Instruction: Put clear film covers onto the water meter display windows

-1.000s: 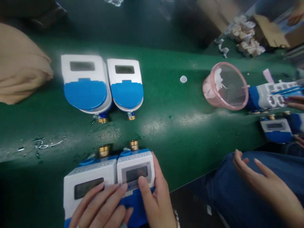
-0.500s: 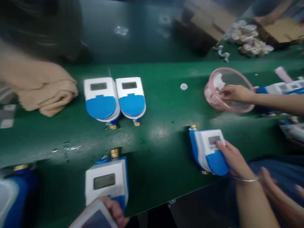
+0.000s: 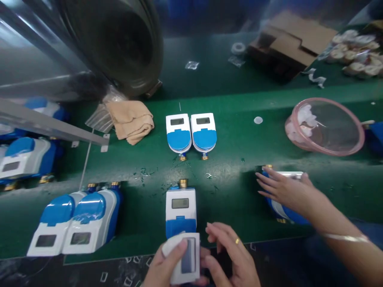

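My left hand [image 3: 166, 263] is closed round a white rectangular cover with a dark window [image 3: 188, 255], its thumb on the front face. Close on the right, my right hand [image 3: 231, 255] has curled, spread fingers and a gold ring; its lower fingertips come near the cover's edge. Just beyond the cover lies a blue and white meter [image 3: 180, 204] with a small display and a brass fitting at its far end. Two similar meters [image 3: 178, 135] [image 3: 204, 133] sit side by side farther back on the green table [image 3: 227, 179].
Two meters [image 3: 79, 235] lie at left, with more behind a metal bar [image 3: 54, 123]. A tan cloth [image 3: 131, 119] lies near them. At right, another person's hand [image 3: 287, 191] covers a meter, below a pink-rimmed basket [image 3: 326, 151]. A cardboard box [image 3: 296, 44] stands behind.
The view has swung left and back. My right hand has come into view beside the cover. The other person's hand has left the basket; a hand now spreads over the right meter.
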{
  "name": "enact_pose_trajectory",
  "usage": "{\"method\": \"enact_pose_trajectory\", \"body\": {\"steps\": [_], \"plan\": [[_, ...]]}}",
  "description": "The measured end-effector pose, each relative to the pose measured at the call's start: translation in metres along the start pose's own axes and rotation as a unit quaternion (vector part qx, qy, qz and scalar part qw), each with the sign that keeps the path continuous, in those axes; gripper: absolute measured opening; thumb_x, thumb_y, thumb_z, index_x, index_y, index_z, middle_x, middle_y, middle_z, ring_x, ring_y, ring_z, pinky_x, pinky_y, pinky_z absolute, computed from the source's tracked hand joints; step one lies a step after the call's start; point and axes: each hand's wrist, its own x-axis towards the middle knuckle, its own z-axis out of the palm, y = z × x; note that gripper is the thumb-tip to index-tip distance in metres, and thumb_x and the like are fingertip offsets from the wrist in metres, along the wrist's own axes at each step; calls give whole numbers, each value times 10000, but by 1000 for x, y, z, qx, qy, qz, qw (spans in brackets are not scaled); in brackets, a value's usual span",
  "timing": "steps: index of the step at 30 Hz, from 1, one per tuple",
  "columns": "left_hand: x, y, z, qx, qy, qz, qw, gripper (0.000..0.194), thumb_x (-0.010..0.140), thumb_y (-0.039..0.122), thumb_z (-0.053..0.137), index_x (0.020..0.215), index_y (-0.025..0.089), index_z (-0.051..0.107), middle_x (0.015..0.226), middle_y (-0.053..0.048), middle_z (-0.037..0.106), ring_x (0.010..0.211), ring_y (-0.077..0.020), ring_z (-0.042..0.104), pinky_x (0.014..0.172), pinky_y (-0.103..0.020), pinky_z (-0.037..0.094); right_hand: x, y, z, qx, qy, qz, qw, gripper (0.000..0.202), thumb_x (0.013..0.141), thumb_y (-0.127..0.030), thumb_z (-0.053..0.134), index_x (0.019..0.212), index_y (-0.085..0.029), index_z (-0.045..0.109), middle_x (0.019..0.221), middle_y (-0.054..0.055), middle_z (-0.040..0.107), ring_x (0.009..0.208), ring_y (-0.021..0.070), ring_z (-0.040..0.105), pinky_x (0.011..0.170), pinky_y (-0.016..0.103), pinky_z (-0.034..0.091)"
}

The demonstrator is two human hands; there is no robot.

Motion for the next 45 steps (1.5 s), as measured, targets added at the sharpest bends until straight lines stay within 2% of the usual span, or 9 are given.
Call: {"method": "enact_pose_trajectory", "body": {"steps": [4,7,12,20,25,31,38,42,45], "plan": [[-9,-24,14,28,-38,27,999,619,478,422,937,970,166,662,728,-37,762,569,-175,692,495,-246,559,13,-24,-23,-55,9,-25,998,320,849,-146,596,1155,-214,660,1007,93,706,888,186,705,781,236,587],[-29,-17,32,46,-143,17,989,579,501,415,930,960,187,660,765,-14,735,634,-203,695,458,-280,577,7,-37,-51,-63,14,-19,998,222,857,-115,579,1015,-226,688,856,53,704,772,160,700,694,213,594],[-63,-4,67,106,-269,17,957,439,557,438,900,847,171,706,788,-21,718,784,-212,695,620,-305,607,-14,-55,-85,-78,22,-37,996,325,882,-83,505,1116,-248,658,849,42,671,740,144,682,663,209,588],[-100,-9,109,233,-331,140,904,283,748,415,769,837,168,667,741,18,598,693,-115,542,612,-203,523,-36,-76,-118,-258,165,-123,944,361,858,-72,574,1191,-189,648,919,99,675,824,206,653,738,351,582],[-124,-1,127,288,-361,160,872,275,791,424,708,856,177,606,787,5,571,736,-156,534,638,-278,549,-41,-84,-132,-252,179,-148,940,546,871,-41,553,1371,-260,533,924,88,690,758,178,663,652,291,581],[-141,-2,145,302,-362,174,864,288,769,414,724,807,168,578,710,29,522,680,-132,499,606,-237,518,-49,-88,-144,-225,215,-165,936,634,838,-9,587,1397,-298,507,998,91,709,875,203,704,748,304,609],[-145,-5,153,348,-390,159,837,363,750,491,719,813,184,537,680,40,529,620,-131,525,535,-254,535,-55,-93,-157,-258,280,-225,897,273,865,-34,575,1064,-136,732,939,117,733,833,182,722,728,239,613],[-146,-6,155,365,-397,162,826,373,748,497,722,805,178,538,671,42,537,581,-111,537,529,-229,524,-52,-99,-160,-260,325,-207,885,206,900,-92,576,1043,-153,711,873,90,719,758,150,713,675,211,612],[-152,-8,155,331,-399,125,846,405,696,481,782,829,167,565,700,28,559,628,-121,558,579,-250,546,-52,-103,-163,-233,330,-178,897,163,895,-126,594,1024,-160,689,788,62,687,679,138,693,619,202,606]]}}
